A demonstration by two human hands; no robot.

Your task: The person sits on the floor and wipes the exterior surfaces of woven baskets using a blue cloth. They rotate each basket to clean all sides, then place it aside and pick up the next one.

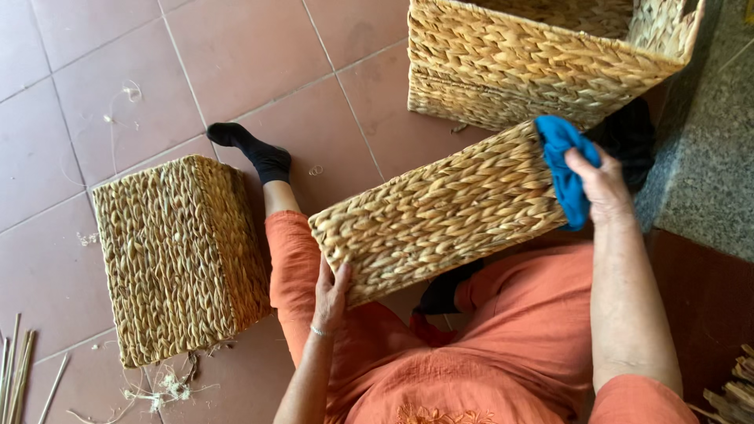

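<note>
woven straw-coloured basket [440, 212] lies tilted across the lap of a seated person in orange clothing, with one long side facing up and its far end raised toward the upper right. the left hand [330, 294] is pressed against the near lower corner of the basket; the thumb and fingers spread over the weave and the grip is closed on the basket edge, steadying it. a thin bracelet sits at that wrist. the right hand [601, 184] rests on the far upper end of the basket, with its fingers curled together and the grip clamped on a blue cloth [567, 169]. the cloth is bunched and touches the basket rim, draping down over the end.

a second woven basket [181, 259] of the same material stands on the tiled floor [86, 71] to the left, just beside the person's outstretched leg, which ends in a black sock [255, 149]. a third, larger woven basket [534, 55] stands at the top of the view, near the raised end of the held basket but apart from it. a dark cloth item [632, 137] lies behind the right hand. loose fibre scraps [165, 385] lie on the floor below the second basket, and thin stalks [16, 365] lie at the lower left edge. a grey stone ledge [711, 180] runs along the right.
</note>
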